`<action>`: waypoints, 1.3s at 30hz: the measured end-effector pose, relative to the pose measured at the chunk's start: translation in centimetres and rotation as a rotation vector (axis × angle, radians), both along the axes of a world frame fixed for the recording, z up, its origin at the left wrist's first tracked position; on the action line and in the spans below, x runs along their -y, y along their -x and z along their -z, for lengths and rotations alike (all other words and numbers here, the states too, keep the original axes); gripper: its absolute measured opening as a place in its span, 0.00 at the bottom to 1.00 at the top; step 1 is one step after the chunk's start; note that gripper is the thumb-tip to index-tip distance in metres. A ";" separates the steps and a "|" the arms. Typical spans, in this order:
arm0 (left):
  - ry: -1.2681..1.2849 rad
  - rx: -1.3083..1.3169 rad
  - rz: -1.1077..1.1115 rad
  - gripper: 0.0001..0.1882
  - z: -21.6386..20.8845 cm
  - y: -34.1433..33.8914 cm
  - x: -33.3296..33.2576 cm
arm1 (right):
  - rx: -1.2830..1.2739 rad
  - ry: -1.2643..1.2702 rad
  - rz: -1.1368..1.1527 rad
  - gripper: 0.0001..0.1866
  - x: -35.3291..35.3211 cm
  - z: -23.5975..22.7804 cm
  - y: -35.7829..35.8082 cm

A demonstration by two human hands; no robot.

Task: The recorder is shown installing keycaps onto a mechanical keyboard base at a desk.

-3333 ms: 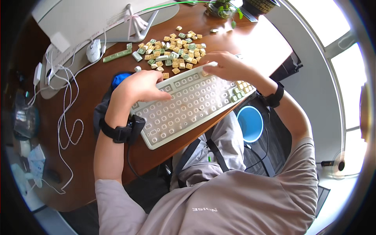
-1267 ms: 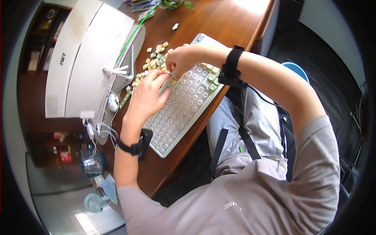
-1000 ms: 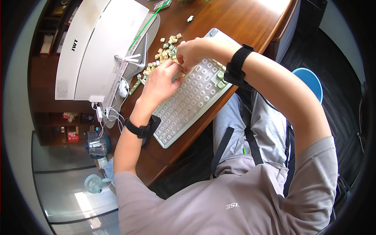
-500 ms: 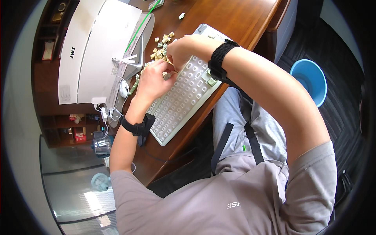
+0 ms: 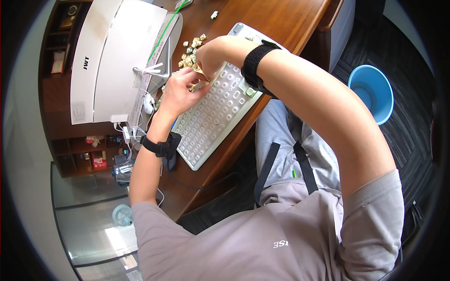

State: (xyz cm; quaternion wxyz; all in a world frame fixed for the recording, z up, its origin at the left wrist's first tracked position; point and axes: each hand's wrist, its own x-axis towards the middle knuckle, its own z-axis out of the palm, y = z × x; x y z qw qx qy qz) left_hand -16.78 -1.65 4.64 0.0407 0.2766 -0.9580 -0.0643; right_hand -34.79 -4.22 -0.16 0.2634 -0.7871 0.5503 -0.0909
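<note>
A pale green keyboard (image 5: pixel 199 163) lies at an angle on the desk, most of its key positions showing as bare whitish sockets. My left hand (image 5: pixel 179 96) is at its far long edge, with fingers and thumb curled together. Right beside it, my right hand (image 5: pixel 212 57) bends down with its fingers closed toward the left fingertips. Something small and yellowish shows between the two hands, too covered to make out. Loose cream, yellow and green keycaps (image 5: pixel 190 50) lie heaped on the desk just beyond my fingers. One green keycap (image 5: pixel 251 92) sits on the keyboard's near right part.
A large white monitor (image 5: pixel 124 42) stands on the left, with white cables (image 5: pixel 136 133) hanging beside it. A single pale keycap (image 5: pixel 214 15) lies farther back on the wooden desk (image 5: pixel 267 18). On the floor at the right stands a blue bin (image 5: pixel 382 100).
The view has shifted slightly. Both hands stay close together at the keyboard's far edge, with the left fingers now a little nearer the right hand.
</note>
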 end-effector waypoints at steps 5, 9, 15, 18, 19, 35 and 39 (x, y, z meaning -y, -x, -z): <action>0.134 0.030 0.074 0.10 0.3 -0.4 0.1 | 0.014 0.007 0.026 0.23 0.1 0.3 -0.1; 0.136 -0.018 0.109 0.10 0.9 -0.3 0.0 | 0.022 -0.008 0.018 0.23 0.3 0.4 -0.1; 0.084 -0.058 -0.116 0.10 1.5 0.1 -0.4 | 0.047 0.004 -0.007 0.25 0.2 0.2 0.0; 0.049 -0.046 -0.183 0.10 1.6 0.4 -0.5 | -0.005 0.002 -0.048 0.25 0.1 -0.1 0.0; 0.008 -0.047 -0.242 0.10 1.6 0.4 -0.5 | -0.003 0.003 -0.039 0.25 0.1 -0.1 0.0; 0.209 -0.079 0.212 0.06 0.8 -0.3 -0.1 | 0.062 0.054 0.053 0.24 0.0 0.5 -0.3; 0.161 -0.059 0.229 0.07 0.5 -0.4 0.5 | 0.063 0.047 0.017 0.23 -0.1 0.3 -0.2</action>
